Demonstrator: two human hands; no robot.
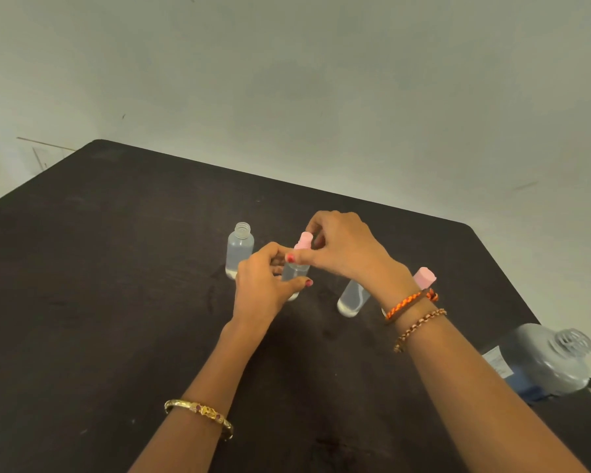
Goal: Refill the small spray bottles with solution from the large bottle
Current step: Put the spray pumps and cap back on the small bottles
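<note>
On the dark brown counter stands a small clear plastic spray bottle with a pink top, in the middle. The left hand grips its body with curled fingers. The right hand pinches the pink top with its fingers. Just to the left stands a small clear bottle with no top, a little liquid at its bottom. To the right is another small clear bottle with a pink cap, partly hidden behind the right wrist. The large clear bottle with a blue label sits near the counter's right edge.
</note>
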